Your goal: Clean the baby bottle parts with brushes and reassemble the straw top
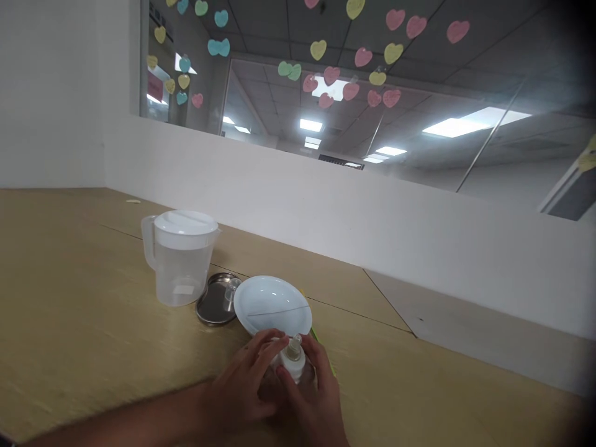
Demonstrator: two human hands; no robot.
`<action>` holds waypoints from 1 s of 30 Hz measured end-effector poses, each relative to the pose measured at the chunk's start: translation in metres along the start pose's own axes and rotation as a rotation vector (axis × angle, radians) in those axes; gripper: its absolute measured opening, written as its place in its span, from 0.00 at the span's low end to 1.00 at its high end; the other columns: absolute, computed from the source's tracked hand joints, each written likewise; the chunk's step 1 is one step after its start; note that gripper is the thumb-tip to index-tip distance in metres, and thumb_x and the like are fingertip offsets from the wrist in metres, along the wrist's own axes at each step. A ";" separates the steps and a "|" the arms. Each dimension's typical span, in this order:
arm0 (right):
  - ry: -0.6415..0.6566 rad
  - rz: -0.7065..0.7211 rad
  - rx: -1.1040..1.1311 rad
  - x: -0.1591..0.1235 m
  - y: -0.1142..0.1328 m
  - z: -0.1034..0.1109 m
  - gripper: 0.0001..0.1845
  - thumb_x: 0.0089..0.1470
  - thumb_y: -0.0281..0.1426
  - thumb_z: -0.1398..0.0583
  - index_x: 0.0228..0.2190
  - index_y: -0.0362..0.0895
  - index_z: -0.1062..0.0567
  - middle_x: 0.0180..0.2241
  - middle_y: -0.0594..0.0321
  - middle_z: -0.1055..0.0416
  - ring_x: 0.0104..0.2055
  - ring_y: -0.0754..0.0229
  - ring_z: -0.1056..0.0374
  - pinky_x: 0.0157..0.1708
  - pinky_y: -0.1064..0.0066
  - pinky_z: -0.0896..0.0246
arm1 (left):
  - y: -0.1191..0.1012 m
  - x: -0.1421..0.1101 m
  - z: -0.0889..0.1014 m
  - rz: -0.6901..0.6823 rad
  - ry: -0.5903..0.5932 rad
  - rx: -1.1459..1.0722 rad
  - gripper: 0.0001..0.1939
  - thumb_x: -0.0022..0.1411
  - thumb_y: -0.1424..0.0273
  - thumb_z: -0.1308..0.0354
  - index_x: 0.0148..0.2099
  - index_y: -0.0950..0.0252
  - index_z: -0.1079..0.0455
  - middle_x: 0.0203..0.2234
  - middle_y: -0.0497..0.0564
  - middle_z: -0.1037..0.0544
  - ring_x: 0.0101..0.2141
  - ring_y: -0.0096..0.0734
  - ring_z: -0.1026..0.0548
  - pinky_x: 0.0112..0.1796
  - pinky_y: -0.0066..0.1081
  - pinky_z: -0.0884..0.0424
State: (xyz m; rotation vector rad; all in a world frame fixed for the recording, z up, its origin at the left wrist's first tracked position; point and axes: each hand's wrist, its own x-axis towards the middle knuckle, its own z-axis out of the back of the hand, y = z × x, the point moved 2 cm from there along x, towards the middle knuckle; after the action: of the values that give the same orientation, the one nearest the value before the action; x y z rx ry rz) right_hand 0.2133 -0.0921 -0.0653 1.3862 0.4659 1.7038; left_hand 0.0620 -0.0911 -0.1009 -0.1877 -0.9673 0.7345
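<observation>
My left hand (244, 379) and my right hand (311, 391) close around a small white bottle with a clear neck (293, 362) near the table's front. Its lower part is partly hidden by my fingers. Just behind my hands, a shallow white round dish (272, 307) stands tilted, its lower edge almost at my left fingers. Further left, a small clear glass piece (230, 293) rests on a round dark metal lid (216, 301). Beyond that stands a clear plastic pitcher with a white lid (179, 257).
All of this stands on a light wooden table (79, 310) with seams across it. A thin green strip (323, 351) shows behind the white dish. A low white wall (326, 211) runs along the far edge, below a glass window with paper hearts (354, 56).
</observation>
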 end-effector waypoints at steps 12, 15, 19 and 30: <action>-0.029 -0.060 0.038 -0.003 -0.002 -0.002 0.23 0.43 0.37 0.36 0.42 0.44 0.32 0.40 0.54 0.27 0.42 0.51 0.29 0.39 0.64 0.31 | -0.005 0.003 0.005 -0.015 -0.008 0.100 0.45 0.51 0.70 0.39 0.65 0.54 0.62 0.56 0.59 0.41 0.56 0.45 0.39 0.52 0.43 0.36; -0.018 -0.063 0.062 -0.004 -0.004 -0.003 0.23 0.44 0.36 0.36 0.43 0.43 0.31 0.41 0.54 0.27 0.42 0.51 0.29 0.39 0.64 0.31 | 0.001 0.009 0.022 -0.279 -0.110 0.128 0.46 0.53 0.57 0.42 0.65 0.61 0.65 0.55 0.62 0.41 0.57 0.49 0.43 0.54 0.46 0.40; -0.005 -0.054 0.079 -0.004 -0.006 -0.005 0.22 0.44 0.36 0.36 0.42 0.43 0.31 0.40 0.54 0.26 0.40 0.52 0.28 0.38 0.64 0.31 | 0.025 0.026 0.059 -0.230 -0.439 0.258 0.36 0.61 0.56 0.52 0.65 0.64 0.61 0.56 0.64 0.45 0.56 0.50 0.44 0.53 0.49 0.44; 0.010 -0.035 0.054 -0.002 -0.007 -0.005 0.22 0.45 0.38 0.37 0.42 0.43 0.31 0.39 0.55 0.25 0.39 0.53 0.28 0.35 0.66 0.30 | 0.098 0.043 0.078 0.312 -0.204 0.435 0.25 0.67 0.59 0.62 0.61 0.64 0.47 0.59 0.60 0.45 0.59 0.42 0.45 0.56 0.45 0.46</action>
State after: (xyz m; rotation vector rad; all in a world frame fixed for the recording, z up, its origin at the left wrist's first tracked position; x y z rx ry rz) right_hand 0.2118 -0.0885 -0.0733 1.4008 0.5429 1.6815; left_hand -0.0329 -0.0036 -0.0718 0.1241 -0.9561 1.2514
